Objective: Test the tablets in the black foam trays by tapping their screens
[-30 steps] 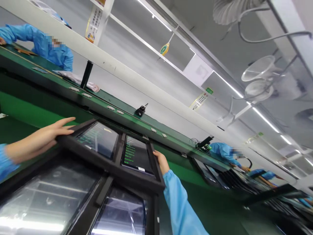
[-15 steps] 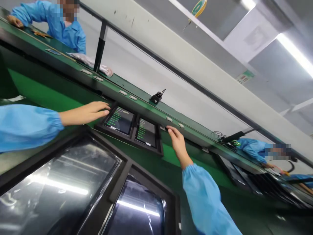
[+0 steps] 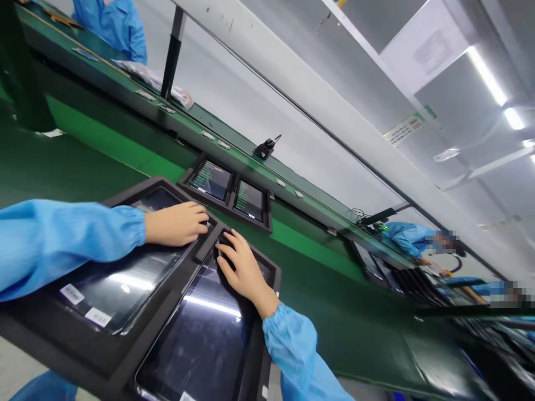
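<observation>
A black foam tray (image 3: 171, 298) with two tablets lies closest to me. My left hand (image 3: 178, 224) rests over the top end of the left tablet (image 3: 119, 284), its fingers bent near the middle divider. On the upper end of the right tablet (image 3: 209, 328) lies my right hand (image 3: 242, 270), fingers spread. White labels sit at the left tablet's lower end. Behind is a second black tray (image 3: 229, 207) with two tablets, their screens (image 3: 211, 179) showing green text; neither hand touches it.
A raised green shelf (image 3: 251, 170) runs diagonally behind, carrying small metal parts and a black device (image 3: 265, 148). Stacked dark trays (image 3: 412, 281) stand at the right. People in blue work at upper left (image 3: 117, 28) and right (image 3: 407, 236).
Both hands have moved down from beside the far tray onto the near tablets. The view has shifted, showing more of the near tray, with the left tablet's labels now visible.
</observation>
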A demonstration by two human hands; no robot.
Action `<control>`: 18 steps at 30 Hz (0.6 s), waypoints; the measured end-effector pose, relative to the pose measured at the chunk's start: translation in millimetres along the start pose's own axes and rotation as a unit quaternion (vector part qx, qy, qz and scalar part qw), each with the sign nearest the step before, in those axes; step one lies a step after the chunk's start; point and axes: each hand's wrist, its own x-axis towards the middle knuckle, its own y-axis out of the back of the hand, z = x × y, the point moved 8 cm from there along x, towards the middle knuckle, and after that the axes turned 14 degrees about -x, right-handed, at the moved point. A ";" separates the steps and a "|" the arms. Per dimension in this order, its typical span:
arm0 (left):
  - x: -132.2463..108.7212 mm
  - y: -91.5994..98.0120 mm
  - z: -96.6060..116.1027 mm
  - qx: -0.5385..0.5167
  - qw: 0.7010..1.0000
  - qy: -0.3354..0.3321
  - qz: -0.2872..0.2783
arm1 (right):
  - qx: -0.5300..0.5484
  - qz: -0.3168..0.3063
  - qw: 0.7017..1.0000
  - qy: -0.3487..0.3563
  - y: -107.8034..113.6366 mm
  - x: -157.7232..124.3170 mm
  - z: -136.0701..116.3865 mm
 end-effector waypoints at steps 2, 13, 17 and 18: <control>11.1 -4.0 -13.4 -0.024 0.999 -0.020 -0.016 | -0.008 0.033 0.999 -0.039 5.3 -4.4 10.0; 15.1 -20.1 -34.5 -0.170 0.980 -0.061 -0.080 | 0.129 0.134 0.905 -0.382 29.2 -145.9 56.2; 21.9 -24.6 -26.9 -0.161 0.979 -0.048 -0.118 | 0.126 0.120 0.907 -0.383 29.9 -167.2 42.3; 22.2 -26.5 -26.3 -0.150 0.979 -0.045 -0.129 | 0.123 0.114 0.909 -0.382 29.9 -169.7 38.9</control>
